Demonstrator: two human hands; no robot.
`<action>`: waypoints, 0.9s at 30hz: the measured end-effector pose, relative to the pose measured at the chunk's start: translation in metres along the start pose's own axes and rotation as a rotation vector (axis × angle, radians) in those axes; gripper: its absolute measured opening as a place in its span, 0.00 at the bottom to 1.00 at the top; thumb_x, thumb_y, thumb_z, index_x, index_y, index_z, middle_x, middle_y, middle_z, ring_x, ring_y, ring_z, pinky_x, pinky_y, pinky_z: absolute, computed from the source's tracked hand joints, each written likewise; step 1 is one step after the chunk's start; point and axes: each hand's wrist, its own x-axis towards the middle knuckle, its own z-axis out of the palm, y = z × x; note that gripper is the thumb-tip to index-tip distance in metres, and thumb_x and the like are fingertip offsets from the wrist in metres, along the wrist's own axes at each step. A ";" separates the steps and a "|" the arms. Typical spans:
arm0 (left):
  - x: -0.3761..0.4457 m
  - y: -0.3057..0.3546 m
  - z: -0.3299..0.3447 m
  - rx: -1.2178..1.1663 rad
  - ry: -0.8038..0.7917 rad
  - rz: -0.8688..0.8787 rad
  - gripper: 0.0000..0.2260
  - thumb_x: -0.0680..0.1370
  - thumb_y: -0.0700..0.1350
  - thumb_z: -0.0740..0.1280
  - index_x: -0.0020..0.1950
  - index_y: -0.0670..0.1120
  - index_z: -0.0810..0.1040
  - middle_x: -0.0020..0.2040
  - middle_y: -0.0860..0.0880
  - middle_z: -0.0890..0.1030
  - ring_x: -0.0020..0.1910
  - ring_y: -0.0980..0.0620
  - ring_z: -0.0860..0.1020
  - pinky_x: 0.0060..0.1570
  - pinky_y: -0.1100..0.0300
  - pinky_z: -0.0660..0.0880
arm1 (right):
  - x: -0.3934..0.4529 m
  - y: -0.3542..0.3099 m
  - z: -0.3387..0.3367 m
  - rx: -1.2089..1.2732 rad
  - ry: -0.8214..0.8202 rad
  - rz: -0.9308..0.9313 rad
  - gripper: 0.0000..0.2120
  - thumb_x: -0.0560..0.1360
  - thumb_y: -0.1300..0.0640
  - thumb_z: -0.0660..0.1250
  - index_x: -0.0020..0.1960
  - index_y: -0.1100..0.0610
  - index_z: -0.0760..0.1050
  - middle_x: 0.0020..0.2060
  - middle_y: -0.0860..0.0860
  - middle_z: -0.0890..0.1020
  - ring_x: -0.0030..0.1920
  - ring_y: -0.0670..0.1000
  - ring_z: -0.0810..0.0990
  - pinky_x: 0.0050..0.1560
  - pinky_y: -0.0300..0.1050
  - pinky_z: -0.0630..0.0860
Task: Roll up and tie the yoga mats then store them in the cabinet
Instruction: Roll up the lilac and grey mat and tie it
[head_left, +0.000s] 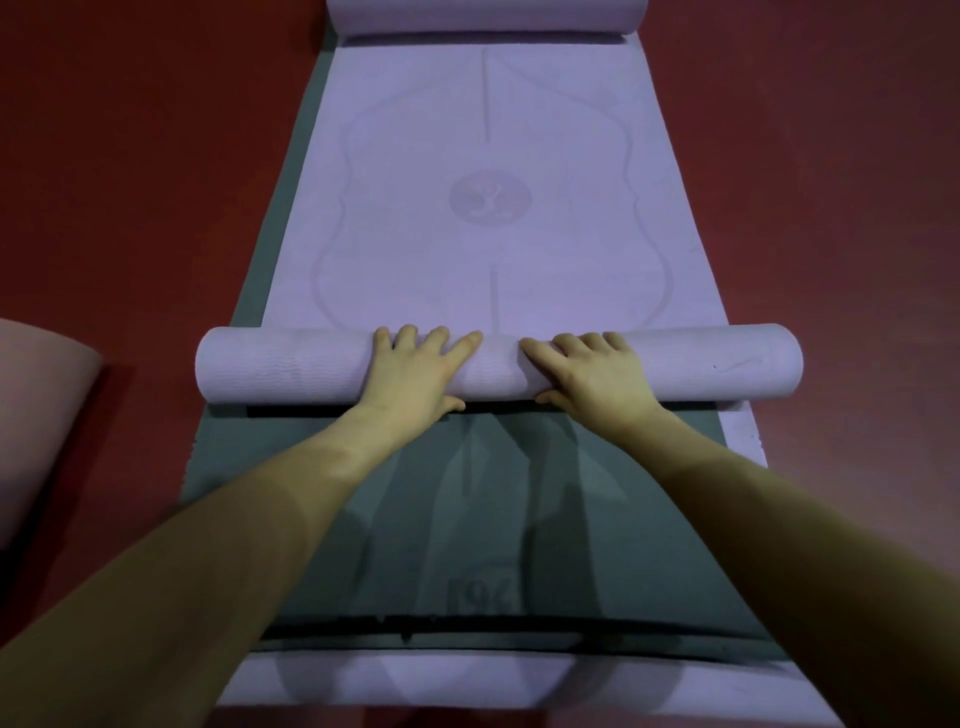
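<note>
Dark red floor (130, 182) on both sides, glossy sheen on the right, shadows near the bottom edge

Single head view, looking forward-down, close over purple mat (488, 208) on floor.

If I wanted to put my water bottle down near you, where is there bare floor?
Bare red floor runs along the right of the purple mat. More lies on the left, beyond the pink mat. The middle is crowded: left hand and right hand press the roll over the green mat.
</note>
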 end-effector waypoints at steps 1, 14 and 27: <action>-0.006 0.003 0.000 -0.001 0.013 0.005 0.36 0.74 0.63 0.63 0.77 0.57 0.49 0.72 0.50 0.63 0.65 0.41 0.65 0.64 0.45 0.59 | -0.006 -0.002 0.000 0.002 0.021 -0.004 0.32 0.56 0.49 0.82 0.57 0.55 0.78 0.39 0.57 0.81 0.33 0.61 0.79 0.37 0.52 0.75; -0.102 0.039 0.010 -0.090 0.126 0.120 0.39 0.53 0.59 0.81 0.63 0.50 0.78 0.48 0.47 0.82 0.39 0.39 0.77 0.40 0.46 0.74 | -0.110 -0.032 -0.010 0.089 0.083 -0.065 0.32 0.59 0.44 0.78 0.60 0.51 0.74 0.41 0.52 0.82 0.35 0.58 0.79 0.36 0.47 0.75; -0.091 0.032 -0.010 -0.105 -0.251 0.138 0.39 0.72 0.66 0.64 0.77 0.59 0.50 0.72 0.52 0.65 0.63 0.44 0.70 0.61 0.53 0.68 | -0.139 -0.052 0.006 0.083 0.151 0.103 0.30 0.73 0.39 0.58 0.72 0.49 0.64 0.66 0.59 0.73 0.64 0.64 0.72 0.68 0.63 0.58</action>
